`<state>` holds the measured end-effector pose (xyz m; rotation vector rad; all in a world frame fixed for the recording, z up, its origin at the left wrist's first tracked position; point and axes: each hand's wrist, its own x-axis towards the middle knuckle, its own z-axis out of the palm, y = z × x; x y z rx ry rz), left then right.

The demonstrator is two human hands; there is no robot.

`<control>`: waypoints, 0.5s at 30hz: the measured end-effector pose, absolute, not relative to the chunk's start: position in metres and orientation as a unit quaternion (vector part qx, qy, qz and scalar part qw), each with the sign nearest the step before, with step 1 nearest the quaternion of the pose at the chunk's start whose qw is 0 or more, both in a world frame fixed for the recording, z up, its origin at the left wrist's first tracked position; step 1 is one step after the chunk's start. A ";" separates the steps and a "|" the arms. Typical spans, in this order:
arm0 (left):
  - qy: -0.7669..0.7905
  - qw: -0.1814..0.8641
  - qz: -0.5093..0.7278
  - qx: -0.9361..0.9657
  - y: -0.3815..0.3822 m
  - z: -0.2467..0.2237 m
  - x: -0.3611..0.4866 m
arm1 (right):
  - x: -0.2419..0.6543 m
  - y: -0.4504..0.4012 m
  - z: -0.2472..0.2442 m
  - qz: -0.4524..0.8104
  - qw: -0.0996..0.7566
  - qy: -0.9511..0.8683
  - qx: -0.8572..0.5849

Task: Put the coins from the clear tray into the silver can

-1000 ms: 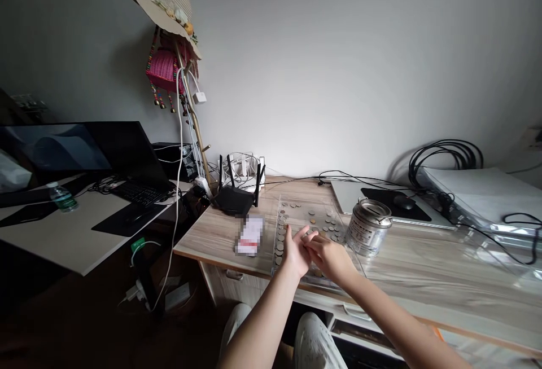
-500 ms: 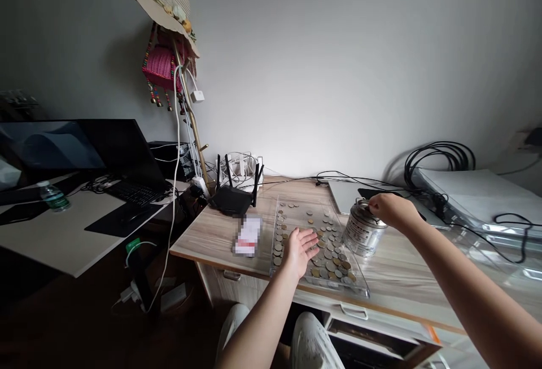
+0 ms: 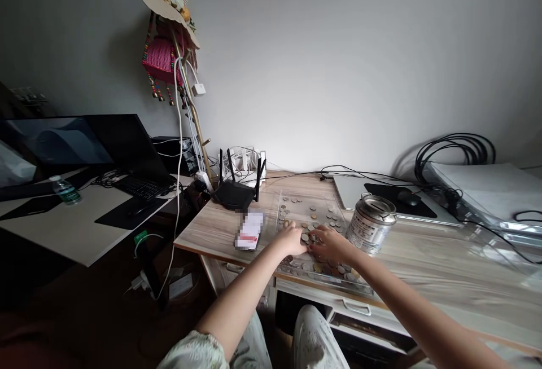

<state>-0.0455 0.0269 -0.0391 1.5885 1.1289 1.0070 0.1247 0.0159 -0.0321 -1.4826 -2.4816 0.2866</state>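
A shallow clear plastic tray point(image 3: 311, 200) lies on the wooden desk, with many coins point(image 3: 332, 224) spread over it. My left hand point(image 3: 292, 239) rests low over the middle of the tray with its fingers curled downward; whatever is under them is hidden. Close beside it, my right hand point(image 3: 328, 244) reaches in from the right, its fingers somewhat apart and their tips among the coins. Just right of the tray stands a silver metal tin point(image 3: 371, 225) with printed writing, a slotted lid and a wire handle; neither hand touches it.
A phone point(image 3: 249, 231) and a black router point(image 3: 234, 194) with antennas are left of the tray. Behind the tin lie a laptop point(image 3: 345, 188) and a mouse point(image 3: 409, 197) on a black pad. Coiled black cables point(image 3: 455, 152) and clear plastic trays point(image 3: 483, 188) sit far right.
My right hand has left the tin's lid and moved left and down to the coins. My left hand, palm up before, has turned over with its fingers curled down to the tray.
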 end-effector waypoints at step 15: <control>0.565 0.221 0.039 0.794 -0.014 -0.013 -0.036 | 0.125 -0.008 -0.024 0.081 -0.078 -0.792 -0.600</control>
